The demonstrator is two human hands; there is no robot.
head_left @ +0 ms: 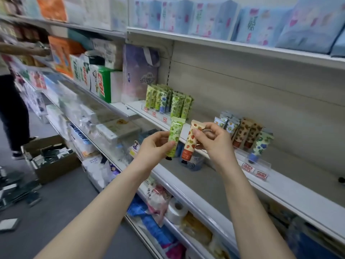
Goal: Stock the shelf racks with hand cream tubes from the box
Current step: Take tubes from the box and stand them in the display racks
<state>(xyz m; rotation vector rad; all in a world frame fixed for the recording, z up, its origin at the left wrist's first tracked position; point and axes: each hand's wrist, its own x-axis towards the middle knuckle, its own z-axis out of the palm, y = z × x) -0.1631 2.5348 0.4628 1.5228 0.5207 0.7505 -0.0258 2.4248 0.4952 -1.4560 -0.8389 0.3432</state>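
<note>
While left hand (pixel 155 144) pinches green tube (pixel 174 139), right hand (pixel 214 141) pinches strawberry tube (pixel 190 144).

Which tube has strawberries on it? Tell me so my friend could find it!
Look at the long white shelf, where two hands are raised in front of it. The right hand pinches the strawberry tube, cap pointing down. Its neighbour in the left hand is a green leafy tube; this one is cream and orange with red strawberries.
</note>
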